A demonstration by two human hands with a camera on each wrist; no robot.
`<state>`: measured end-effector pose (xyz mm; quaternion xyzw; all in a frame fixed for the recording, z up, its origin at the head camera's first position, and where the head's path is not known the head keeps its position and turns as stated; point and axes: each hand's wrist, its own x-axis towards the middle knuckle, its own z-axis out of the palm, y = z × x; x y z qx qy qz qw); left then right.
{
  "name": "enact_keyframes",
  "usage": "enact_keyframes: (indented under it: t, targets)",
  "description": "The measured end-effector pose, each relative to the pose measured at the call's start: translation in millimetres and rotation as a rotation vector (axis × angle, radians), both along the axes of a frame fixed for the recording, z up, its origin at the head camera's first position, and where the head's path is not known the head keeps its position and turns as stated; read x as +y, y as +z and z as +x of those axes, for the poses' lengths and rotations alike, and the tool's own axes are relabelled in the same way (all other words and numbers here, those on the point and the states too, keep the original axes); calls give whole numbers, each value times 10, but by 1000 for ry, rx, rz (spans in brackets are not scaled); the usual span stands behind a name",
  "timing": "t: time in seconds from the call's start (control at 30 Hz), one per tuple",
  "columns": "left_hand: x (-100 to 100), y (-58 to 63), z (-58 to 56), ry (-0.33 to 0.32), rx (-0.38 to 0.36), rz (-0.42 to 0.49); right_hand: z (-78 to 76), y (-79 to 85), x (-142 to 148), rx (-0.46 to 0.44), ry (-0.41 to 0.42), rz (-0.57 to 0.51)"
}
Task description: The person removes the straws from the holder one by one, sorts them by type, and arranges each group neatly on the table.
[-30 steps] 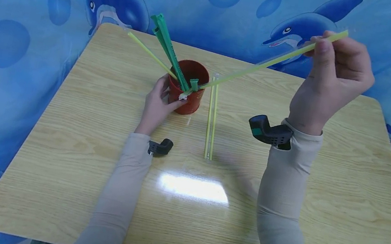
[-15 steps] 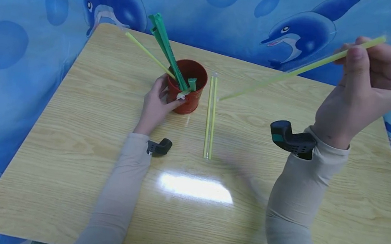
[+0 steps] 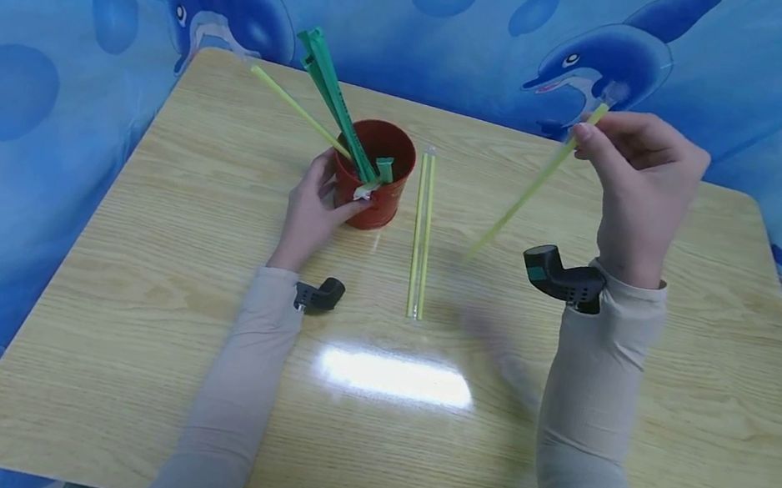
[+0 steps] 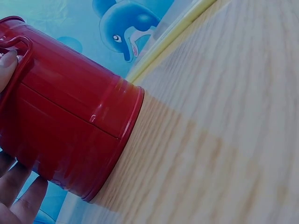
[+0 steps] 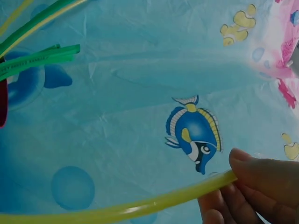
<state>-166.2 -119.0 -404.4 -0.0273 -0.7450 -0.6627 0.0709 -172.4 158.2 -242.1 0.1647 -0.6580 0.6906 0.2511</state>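
My left hand (image 3: 310, 215) holds a small red metal bucket (image 3: 383, 207) from its left side, thumb at the front by the handle. Green printed wrapped sticks (image 3: 340, 101) and a yellow straw (image 3: 298, 107) lean out of the bucket to the left; a short green piece (image 3: 384, 169) shows at its rim. In the air on the right, my right hand (image 3: 646, 185) pinches another yellow straw (image 3: 539, 180) in clear wrapping near its upper end. This straw slants down to the left over the table. The right wrist view shows thumb and fingers on the straw's end (image 5: 205, 187).
Two yellow straws (image 3: 427, 241) in clear wrapping lie side by side on the wooden table (image 3: 146, 309), just right of the bucket. A blue sheet with dolphins (image 3: 362, 29) hangs behind the table. A bright light reflection (image 3: 394, 377) shows on the tabletop.
The straw in my right hand has come away from the bucket rim. That hand went right, then back left and lower, so the straw slants more steeply. My left hand has stayed.
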Motion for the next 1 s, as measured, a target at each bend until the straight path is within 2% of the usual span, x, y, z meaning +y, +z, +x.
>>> enact_keyframes:
  t: [0.17,0.3,0.4,0.47,0.6,0.73,1.0]
  targets:
    - [-7,-31,-12,4,20,-6,-164,-113,17,-246,108,-24]
    - [9,121,66,-7,14,-1,-366,-329,11,-377,167,9]
    - [30,258,131,-9,6,-12,-522,-496,-14,-479,214,-30]
    - [38,294,149,-6,1,-25,-627,-606,-33,-544,235,-43]
    - [54,308,153,-5,-11,-38,-812,-828,-47,-682,256,-53]
    - [62,296,142,-5,-22,-42,-974,-1022,-60,-773,266,-64]
    - [57,300,134,1,-19,-21,-1211,-1261,-111,-927,250,-30]
